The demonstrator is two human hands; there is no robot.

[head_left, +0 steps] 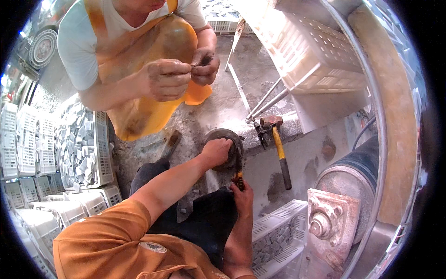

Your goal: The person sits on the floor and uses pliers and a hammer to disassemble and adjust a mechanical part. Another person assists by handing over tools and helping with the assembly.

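Note:
My left hand (217, 151) is closed over the upper face of a round dark metal disc (215, 136) that stands low between my knees. At the disc's right edge, my right hand (242, 194) grips the yellow-and-black handle of a narrow dark-headed tool (239, 168); its exact kind is hard to make out. A hammer (279, 145) with a rusty head and yellow-and-black handle lies to the right. Beside its head are dark pliers (261, 136). Left of the disc lies a flat dark bar (172, 143).
Across from me a co-worker in a yellow apron (153, 100) pinches something small. Crates of grey chips (103, 144) stand left; another chip crate (297, 209) is near my right arm. A roller with a bearing block (332, 218), a metal frame and a white crate (316, 69) occupy the right.

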